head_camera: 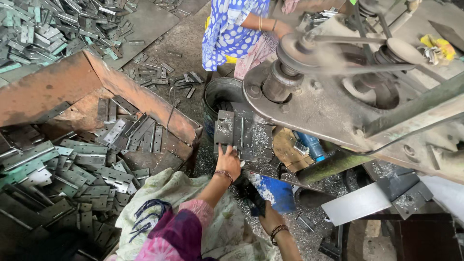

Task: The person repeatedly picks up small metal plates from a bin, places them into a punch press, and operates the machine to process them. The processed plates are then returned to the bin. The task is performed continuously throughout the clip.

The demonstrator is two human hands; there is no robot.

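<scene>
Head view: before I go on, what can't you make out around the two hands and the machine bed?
- Right hand: fingers hidden behind a dark object and the blue container; grip unclear.
- Left hand: fingertips rest on the metal plate; whether it grips is unclear.
- Pulley: motion-blurred.
- Bucket: contents hidden by the machine body.
- Other person: cut off by the top edge.

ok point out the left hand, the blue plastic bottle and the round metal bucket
left hand (228, 163): head view, back of the hand
blue plastic bottle (312, 145): head view, middle of its body
round metal bucket (218, 92): head view, inner wall near the rim
</scene>
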